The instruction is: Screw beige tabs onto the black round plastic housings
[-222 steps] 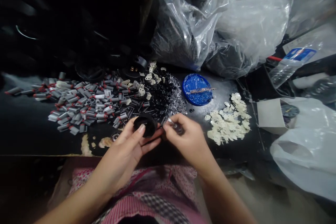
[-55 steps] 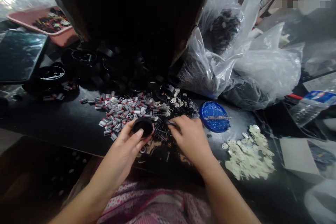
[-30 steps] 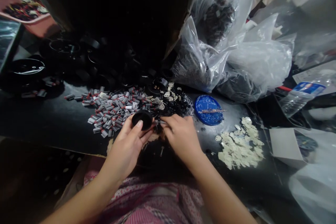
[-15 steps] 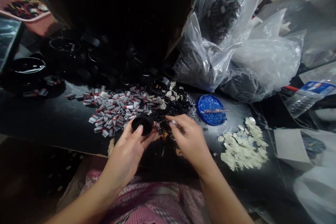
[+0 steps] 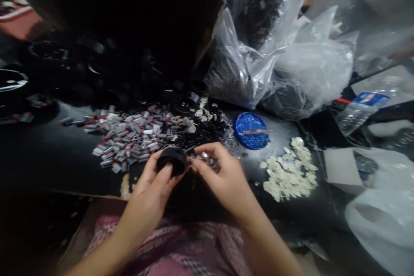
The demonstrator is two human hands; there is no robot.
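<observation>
A round black cup-shaped part (image 5: 171, 161) is held in my left hand (image 5: 152, 189), with the thumb inside its rim. Close to its right side, my right hand (image 5: 223, 177) pinches a small shiny tool or part (image 5: 208, 160), too blurred to name. Behind my left hand lies a pile of grey cylinders with red bands (image 5: 129, 138). Small black pieces (image 5: 210, 131) and a few cream plates (image 5: 203, 114) are scattered beyond my right hand.
To the right are a blue lid (image 5: 251, 131) smeared with paste and a heap of cream plates (image 5: 291, 172). Clear plastic bags (image 5: 246, 69) stand behind. A bottle (image 5: 362, 110) and an open box (image 5: 343, 168) lie farther right.
My right hand has moved to the black part and now shows a shiny item in its fingers. My left thumb has slid inside the rim. The view has shifted right.
</observation>
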